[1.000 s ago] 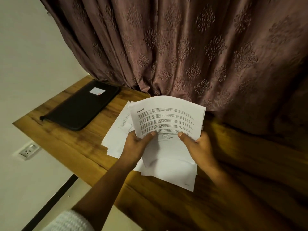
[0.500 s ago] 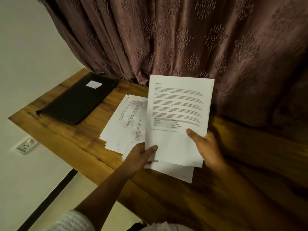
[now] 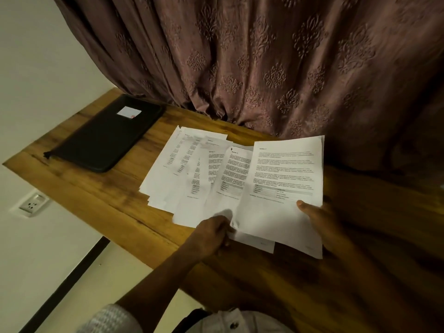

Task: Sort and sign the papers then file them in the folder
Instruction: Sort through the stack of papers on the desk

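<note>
Sorting stage: right hand [image 3: 322, 222] grips a sheaf [image 3: 283, 174] centre-right, left hand [image 3: 211, 234] pinches one sheet [image 3: 231, 186]; next, probably, laying it on the counter's [image 3: 96, 195] fanned pile [image 3: 177, 169].

Matt white printed paper sheets [image 3: 192, 169], warm brown wooden desk top [image 3: 115, 203] with streaky grain and a soft sheen, matt black leather-look zip folder [image 3: 103, 138] far left, mauve embossed cloth curtain [image 3: 264, 61], white plastic wall socket [image 3: 31, 205]

Wood table [image 3: 101, 203]; mauve patterned curtain [image 3: 264, 68] behind; wall socket [image 3: 32, 204] lower left.
</note>
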